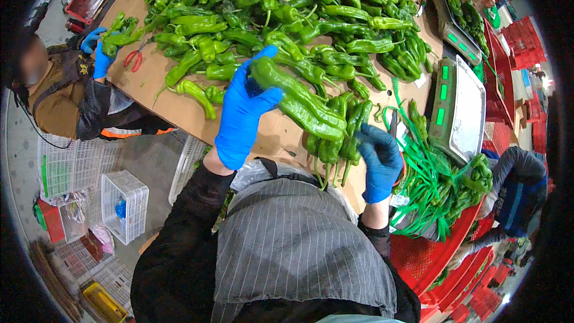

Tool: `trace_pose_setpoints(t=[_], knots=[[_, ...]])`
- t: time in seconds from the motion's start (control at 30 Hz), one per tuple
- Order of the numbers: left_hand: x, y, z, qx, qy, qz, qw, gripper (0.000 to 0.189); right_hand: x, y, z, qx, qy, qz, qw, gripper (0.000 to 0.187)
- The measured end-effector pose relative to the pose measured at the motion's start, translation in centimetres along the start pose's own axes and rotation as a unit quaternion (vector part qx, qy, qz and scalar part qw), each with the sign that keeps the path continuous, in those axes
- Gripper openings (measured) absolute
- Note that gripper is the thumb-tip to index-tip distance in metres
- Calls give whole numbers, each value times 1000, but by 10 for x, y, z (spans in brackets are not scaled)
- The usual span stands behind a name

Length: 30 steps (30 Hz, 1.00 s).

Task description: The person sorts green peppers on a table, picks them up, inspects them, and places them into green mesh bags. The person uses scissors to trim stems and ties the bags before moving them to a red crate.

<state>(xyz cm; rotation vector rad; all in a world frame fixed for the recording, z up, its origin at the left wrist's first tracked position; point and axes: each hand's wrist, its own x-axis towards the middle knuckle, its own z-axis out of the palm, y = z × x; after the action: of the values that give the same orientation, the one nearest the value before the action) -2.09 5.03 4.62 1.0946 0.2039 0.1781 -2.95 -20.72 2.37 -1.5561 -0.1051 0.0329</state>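
My left hand, in a blue glove, holds long green peppers by one end, thumb and fingers around them. Their other ends reach towards several green peppers with stems pointing at me, near the table's front edge. My right hand, in a darker blue glove, has curled fingers close beside these peppers; whether it grips one is unclear. A dark blade and an orange-red handle show around that hand, partly hidden by it. A large heap of green peppers covers the cardboard-topped table.
Green ties and netted peppers lie to the right, beside a digital scale. A second scale bears peppers. Red-handled scissors lie near a co-worker's gloved hand. White crates stand on the floor. Another person bends at red crates.
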Motion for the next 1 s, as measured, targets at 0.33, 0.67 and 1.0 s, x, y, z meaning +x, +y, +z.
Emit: trace_pose_setpoints(t=[0.33,0.67,1.0], knots=[[-3,-5,7,-151,-43,18,987,44,-8,13,30,-46,-145,-14,988,71],[-7,-10,25,-67,-176,64,980,64,-25,22,27,345,-251,299,854,76],[-2,-16,26,-86,-140,34,986,81,-23,9,29,397,-287,371,789,59]])
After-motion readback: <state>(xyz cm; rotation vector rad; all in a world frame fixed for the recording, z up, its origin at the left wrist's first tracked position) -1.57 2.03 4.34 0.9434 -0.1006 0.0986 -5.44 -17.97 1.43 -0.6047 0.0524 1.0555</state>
